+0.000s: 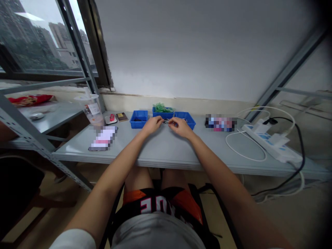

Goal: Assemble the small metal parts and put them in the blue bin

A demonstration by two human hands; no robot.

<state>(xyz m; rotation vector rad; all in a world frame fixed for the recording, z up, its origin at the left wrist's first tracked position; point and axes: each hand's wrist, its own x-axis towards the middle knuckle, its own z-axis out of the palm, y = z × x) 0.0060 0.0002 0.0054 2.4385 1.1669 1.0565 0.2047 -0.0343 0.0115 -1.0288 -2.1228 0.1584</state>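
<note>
Blue trays stand close together, a power strip well to the right. Before them, left hand and right hand curl inward, shiny pieces between their fingertips; whether gripped, I cannot tell.

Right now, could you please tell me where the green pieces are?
At the head view's centre, the green pieces sit in the middle blue tray, between the left tray and right tray, beyond the left hand.

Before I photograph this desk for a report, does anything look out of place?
The white cable lies in a loose loop beside the power strip; green material pokes up from the middle blue bin. Both look untidy.
</note>
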